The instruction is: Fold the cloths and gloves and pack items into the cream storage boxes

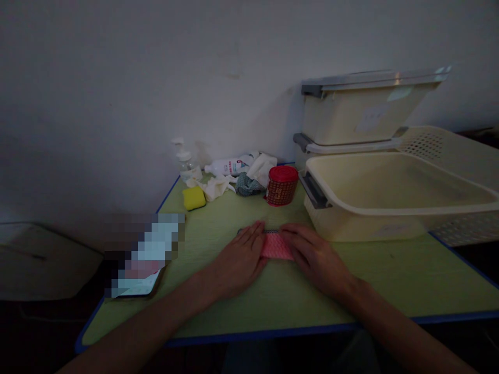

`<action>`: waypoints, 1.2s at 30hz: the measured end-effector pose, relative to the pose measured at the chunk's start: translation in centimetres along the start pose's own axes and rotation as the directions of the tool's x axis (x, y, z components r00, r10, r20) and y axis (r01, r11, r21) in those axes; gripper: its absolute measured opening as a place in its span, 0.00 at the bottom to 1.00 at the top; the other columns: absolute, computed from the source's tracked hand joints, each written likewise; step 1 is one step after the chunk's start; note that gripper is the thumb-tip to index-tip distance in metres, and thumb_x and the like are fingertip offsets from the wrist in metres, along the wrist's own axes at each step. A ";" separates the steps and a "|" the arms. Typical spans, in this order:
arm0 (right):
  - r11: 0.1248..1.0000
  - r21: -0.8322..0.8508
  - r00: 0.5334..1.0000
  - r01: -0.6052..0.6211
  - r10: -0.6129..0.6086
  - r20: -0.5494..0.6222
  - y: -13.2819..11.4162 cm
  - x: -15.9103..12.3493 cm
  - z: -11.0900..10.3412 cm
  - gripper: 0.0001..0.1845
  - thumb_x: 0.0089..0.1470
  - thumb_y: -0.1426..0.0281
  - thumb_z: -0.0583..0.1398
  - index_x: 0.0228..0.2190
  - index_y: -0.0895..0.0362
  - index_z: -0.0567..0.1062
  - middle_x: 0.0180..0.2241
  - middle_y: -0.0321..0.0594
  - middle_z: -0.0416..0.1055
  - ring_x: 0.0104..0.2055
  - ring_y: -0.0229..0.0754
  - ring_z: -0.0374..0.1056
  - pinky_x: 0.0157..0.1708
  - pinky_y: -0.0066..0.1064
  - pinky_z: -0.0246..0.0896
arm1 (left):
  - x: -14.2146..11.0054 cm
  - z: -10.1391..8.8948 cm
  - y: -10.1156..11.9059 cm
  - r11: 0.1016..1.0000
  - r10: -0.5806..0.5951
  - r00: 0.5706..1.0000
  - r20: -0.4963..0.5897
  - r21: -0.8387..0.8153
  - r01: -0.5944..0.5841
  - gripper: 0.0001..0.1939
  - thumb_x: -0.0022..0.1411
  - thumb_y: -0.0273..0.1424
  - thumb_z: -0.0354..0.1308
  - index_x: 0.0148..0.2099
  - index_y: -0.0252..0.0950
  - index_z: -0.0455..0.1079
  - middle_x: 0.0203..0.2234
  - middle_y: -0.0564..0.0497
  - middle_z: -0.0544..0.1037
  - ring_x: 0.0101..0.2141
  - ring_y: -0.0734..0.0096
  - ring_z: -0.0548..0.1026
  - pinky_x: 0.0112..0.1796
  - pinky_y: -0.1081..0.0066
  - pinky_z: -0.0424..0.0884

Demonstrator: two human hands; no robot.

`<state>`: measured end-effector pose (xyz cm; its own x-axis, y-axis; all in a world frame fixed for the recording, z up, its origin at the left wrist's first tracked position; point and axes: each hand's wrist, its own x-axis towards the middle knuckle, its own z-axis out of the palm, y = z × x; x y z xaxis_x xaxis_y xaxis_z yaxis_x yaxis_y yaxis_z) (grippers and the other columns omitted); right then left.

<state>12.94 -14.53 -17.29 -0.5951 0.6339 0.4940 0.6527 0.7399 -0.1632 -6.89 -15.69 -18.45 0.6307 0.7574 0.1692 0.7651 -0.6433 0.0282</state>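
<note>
A small pink textured cloth lies flat on the green tabletop, with a dark patterned strip along its far edge. My left hand rests on its left side, fingers stretched out and close together. Over the right side lies my right hand, its fingers extended and slightly bent, pointing in toward the cloth. Neither hand is wrapped round anything. Parts of the cloth are hidden under both hands.
Behind the cloth stand a red tin-like container, crumpled cloths, a yellow sponge, a white bottle and a pump bottle. A phone leans at left. Cream bins fill the right; the table has blue edging.
</note>
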 end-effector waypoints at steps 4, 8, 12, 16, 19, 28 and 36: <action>0.995 0.053 0.985 0.087 -0.093 0.146 -0.6 -0.4 0.3 0.24 0.59 0.68 0.49 0.54 0.66 0.62 0.55 0.56 0.60 0.58 0.48 0.56 0.53 0.43 0.58 | 0.1 0.2 0.0 0.999 -0.025 1.000 0.020 -0.025 0.025 0.30 0.64 0.38 0.44 0.61 0.23 0.45 0.60 0.32 0.53 0.61 0.58 0.50 0.57 0.58 0.53; 0.999 -0.005 0.964 0.044 -0.041 0.263 -0.7 -0.5 0.8 0.33 0.57 0.60 0.52 0.56 0.70 0.57 0.58 0.60 0.54 0.61 0.52 0.49 0.56 0.47 0.53 | 0.1 0.1 0.0 1.000 -0.022 0.998 0.055 0.017 0.021 0.31 0.65 0.40 0.42 0.62 0.23 0.44 0.61 0.32 0.50 0.61 0.58 0.48 0.58 0.59 0.51; 0.998 -0.046 0.958 0.031 -0.017 0.286 -0.4 -0.4 0.8 0.30 0.58 0.63 0.50 0.56 0.69 0.58 0.58 0.58 0.54 0.60 0.50 0.50 0.56 0.45 0.52 | 0.0 -0.2 -0.1 0.999 -0.013 0.996 0.088 0.053 0.008 0.31 0.65 0.42 0.39 0.62 0.23 0.45 0.61 0.34 0.49 0.61 0.59 0.47 0.58 0.61 0.49; 0.999 -0.048 0.959 0.017 -0.003 0.284 -0.2 -0.2 0.7 0.27 0.56 0.71 0.51 0.56 0.68 0.59 0.57 0.56 0.57 0.59 0.49 0.54 0.56 0.44 0.54 | 0.0 -0.3 -0.1 0.999 -0.014 0.996 0.087 0.045 0.010 0.31 0.66 0.41 0.39 0.62 0.24 0.46 0.61 0.35 0.50 0.61 0.59 0.48 0.58 0.61 0.49; 1.000 -0.023 0.963 -0.011 0.017 0.270 -0.2 -0.1 0.6 0.28 0.53 0.74 0.52 0.55 0.67 0.61 0.56 0.54 0.58 0.58 0.48 0.57 0.55 0.43 0.55 | 0.0 -0.2 -0.2 1.000 -0.011 0.998 0.068 0.025 0.010 0.30 0.66 0.41 0.39 0.62 0.25 0.47 0.61 0.35 0.50 0.61 0.59 0.48 0.58 0.61 0.50; 0.999 0.014 0.971 -0.036 0.032 0.238 -0.2 -0.2 0.6 0.31 0.45 0.79 0.51 0.54 0.67 0.63 0.55 0.53 0.60 0.57 0.48 0.58 0.55 0.43 0.56 | 0.0 -0.3 -0.2 0.999 -0.015 0.998 0.054 -0.039 0.017 0.29 0.65 0.40 0.42 0.61 0.24 0.49 0.61 0.35 0.51 0.61 0.59 0.49 0.58 0.60 0.51; 0.958 0.247 0.980 -0.145 0.105 0.170 0.6 -0.3 0.4 0.26 0.49 0.79 0.49 0.51 0.60 0.67 0.51 0.47 0.67 0.51 0.45 0.65 0.51 0.41 0.61 | 0.3 0.0 -0.2 0.981 -0.080 0.996 -0.038 -0.178 0.072 0.26 0.61 0.35 0.49 0.58 0.27 0.55 0.59 0.37 0.59 0.59 0.61 0.57 0.57 0.59 0.55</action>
<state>13.35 -14.19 -17.86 -0.5945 0.7368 0.3219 0.5961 0.6726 -0.4386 -6.87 -15.30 -18.36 0.5624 0.8014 0.2035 0.7730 -0.5970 0.2147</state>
